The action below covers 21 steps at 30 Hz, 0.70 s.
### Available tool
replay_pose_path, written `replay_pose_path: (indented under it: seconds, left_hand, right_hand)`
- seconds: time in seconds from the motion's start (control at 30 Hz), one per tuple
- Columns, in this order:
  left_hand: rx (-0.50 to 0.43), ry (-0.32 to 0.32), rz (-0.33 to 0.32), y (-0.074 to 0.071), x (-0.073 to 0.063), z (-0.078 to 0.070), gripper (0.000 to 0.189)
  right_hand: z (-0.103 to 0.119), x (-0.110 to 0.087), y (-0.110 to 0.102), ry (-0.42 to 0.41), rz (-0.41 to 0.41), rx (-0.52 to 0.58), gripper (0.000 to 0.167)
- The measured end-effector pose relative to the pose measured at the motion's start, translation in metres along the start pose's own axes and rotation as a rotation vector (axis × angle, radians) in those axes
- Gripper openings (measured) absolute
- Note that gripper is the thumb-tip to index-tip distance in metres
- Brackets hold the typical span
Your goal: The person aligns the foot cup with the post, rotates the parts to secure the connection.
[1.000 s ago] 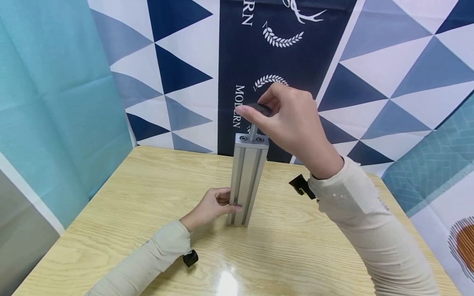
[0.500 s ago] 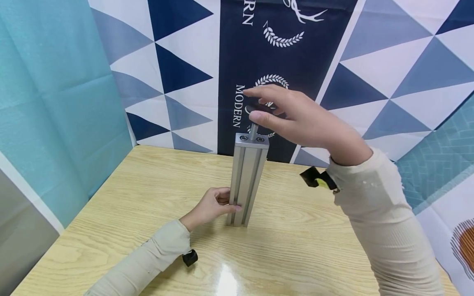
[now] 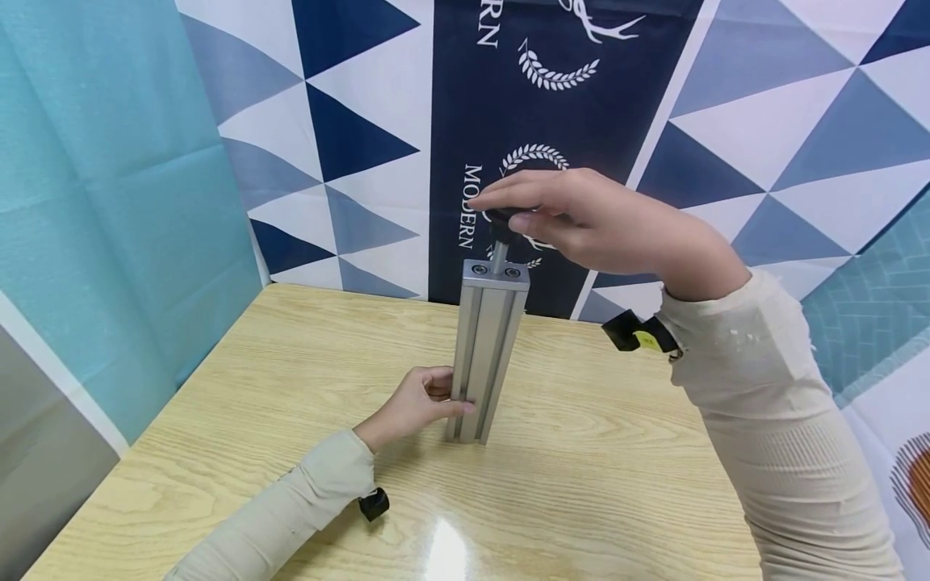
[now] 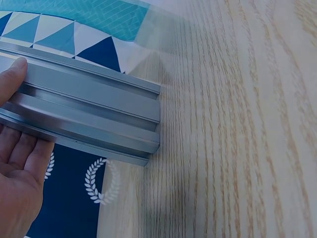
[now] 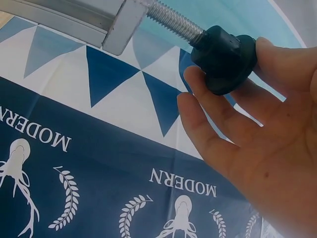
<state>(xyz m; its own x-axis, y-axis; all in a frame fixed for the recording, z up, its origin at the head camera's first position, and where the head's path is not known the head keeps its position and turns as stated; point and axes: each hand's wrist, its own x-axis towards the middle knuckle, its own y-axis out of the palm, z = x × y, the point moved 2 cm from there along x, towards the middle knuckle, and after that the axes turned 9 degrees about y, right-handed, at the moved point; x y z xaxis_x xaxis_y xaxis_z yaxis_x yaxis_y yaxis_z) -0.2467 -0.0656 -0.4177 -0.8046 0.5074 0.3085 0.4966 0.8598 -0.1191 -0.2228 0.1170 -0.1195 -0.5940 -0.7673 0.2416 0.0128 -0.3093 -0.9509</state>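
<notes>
An aluminium extrusion stands upright on the table in the head view, two screw heads in its end plate. My left hand grips its lower part, thumb on the near face and fingers behind; the left wrist view shows its slotted sides. Out of the top rises a threaded stud carrying a black leveling foot. Over that foot my right hand reaches with fingers nearly straight, the thumb at the foot's rim in the right wrist view. How firmly they touch is unclear.
The light wooden table carries the extrusion's lower end. Behind it hangs a patterned blue and white cloth, with a teal curtain at the left. Black wrist cameras sit by both sleeves.
My right hand has loosened its pinch on the leveling foot, and its fingers have straightened over the top. Its wrist has swung to the right. My left hand has stayed put on the extrusion.
</notes>
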Motion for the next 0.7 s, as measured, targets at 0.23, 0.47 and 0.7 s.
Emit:
replay_pose_path:
  seconds: [0.23, 0.47, 0.7]
  left_hand:
    - [-0.009, -0.011, -0.004, 0.000, 0.000, 0.000, 0.045]
    - [-0.011, -0.020, -0.005, -0.001, 0.001, 0.003, 0.046]
    - [-0.024, -0.015, 0.001, -0.001, 0.000, 0.003, 0.045]
  right_hand:
    - [0.001, 0.001, 0.003, 0.059, -0.052, -0.025, 0.035]
    - [0.004, 0.001, 0.007, 0.198, -0.151, -0.037, 0.034]
    - [0.009, 0.002, 0.013, 0.323, -0.250, -0.041, 0.035]
